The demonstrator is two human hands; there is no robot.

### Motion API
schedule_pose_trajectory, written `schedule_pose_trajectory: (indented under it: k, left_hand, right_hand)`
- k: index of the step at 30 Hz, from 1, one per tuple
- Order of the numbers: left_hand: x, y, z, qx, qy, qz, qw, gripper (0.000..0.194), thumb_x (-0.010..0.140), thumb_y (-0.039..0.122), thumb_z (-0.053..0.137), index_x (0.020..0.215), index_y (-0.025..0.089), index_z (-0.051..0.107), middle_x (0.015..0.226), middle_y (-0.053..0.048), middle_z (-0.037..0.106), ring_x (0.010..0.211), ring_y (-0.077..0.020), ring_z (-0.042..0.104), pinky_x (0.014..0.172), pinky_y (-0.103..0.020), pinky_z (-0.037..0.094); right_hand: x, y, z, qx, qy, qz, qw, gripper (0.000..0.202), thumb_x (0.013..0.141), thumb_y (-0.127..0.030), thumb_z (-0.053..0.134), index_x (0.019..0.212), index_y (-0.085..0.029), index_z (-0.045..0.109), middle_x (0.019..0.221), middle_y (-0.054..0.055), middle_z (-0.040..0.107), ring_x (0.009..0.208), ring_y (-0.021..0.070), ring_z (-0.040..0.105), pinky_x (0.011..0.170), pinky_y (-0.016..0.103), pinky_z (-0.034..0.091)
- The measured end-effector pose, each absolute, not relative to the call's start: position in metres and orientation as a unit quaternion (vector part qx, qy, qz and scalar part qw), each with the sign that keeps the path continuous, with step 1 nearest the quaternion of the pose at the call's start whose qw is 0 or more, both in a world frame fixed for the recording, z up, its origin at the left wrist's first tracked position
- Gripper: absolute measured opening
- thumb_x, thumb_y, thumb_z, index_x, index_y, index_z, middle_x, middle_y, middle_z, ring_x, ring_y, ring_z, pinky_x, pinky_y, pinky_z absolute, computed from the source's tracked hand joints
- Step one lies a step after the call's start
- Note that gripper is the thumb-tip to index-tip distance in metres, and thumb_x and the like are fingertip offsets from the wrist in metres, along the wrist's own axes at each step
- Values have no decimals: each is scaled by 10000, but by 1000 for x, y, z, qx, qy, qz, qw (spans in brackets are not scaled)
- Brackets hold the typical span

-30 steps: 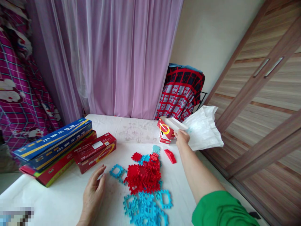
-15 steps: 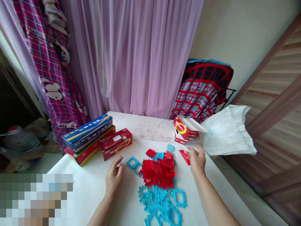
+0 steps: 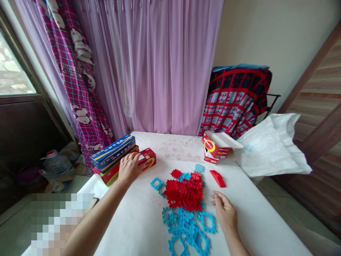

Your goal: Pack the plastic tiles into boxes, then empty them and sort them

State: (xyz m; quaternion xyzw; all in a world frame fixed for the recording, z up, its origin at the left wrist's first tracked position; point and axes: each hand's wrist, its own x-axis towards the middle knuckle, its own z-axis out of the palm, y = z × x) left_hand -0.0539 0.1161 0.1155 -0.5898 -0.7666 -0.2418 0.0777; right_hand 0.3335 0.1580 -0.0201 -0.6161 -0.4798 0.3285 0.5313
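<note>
At the loosely bent left grip [image 3: 130, 167], one red carton [image 3: 149, 158] is partly covered; whether it's held can't be told, tbh. Probably light, stiff card, best taken across the long sides. By the half-open right grip [image 3: 214, 200], nothing is held. Counted: one blue carton [image 3: 114, 151] past the left grip, one red wedge [image 3: 217, 179] and one open box [image 3: 215, 147] past the right.
</note>
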Motion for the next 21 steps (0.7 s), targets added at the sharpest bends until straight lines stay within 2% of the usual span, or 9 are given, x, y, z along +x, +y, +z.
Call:
schedule_pose_trajectory:
  k: [6,10,13,21]
  left_hand:
    - [-31,150,135,-634,-761,-94,99,343,847,448,559,1068,200,649,1172,-132,643,1160,-295,513,1026,-453,350]
    - [-29,171,136,-625,-774,-20,103,397,868,440,578,1153,163,596,1202,-112,609,1118,-258,560,973,-500,446]
    - [-38,187,139,-613,-784,28,96,407,879,407,584,1213,175,561,1245,-102,583,1080,-237,589,905,-480,513]
    - [-52,212,138,-607,-786,101,58,412,882,390,584,1231,174,550,1239,-107,586,1059,-236,599,875,-464,531]
  right_hand:
    - [334,158,-21,-604,-500,339,520,494,648,-600,533,868,-190,699,774,100,755,596,241,690,550,313,545]
    - [335,159,-25,-598,-518,347,503,487,661,-595,516,869,-200,709,769,90,757,612,242,697,557,307,546]
    - [336,163,-30,-591,-523,346,508,466,672,-588,520,866,-213,717,778,85,762,615,245,701,550,307,544]
    - [331,168,-33,-588,-541,331,501,466,709,-577,473,874,-228,735,776,75,759,638,242,703,584,315,544]
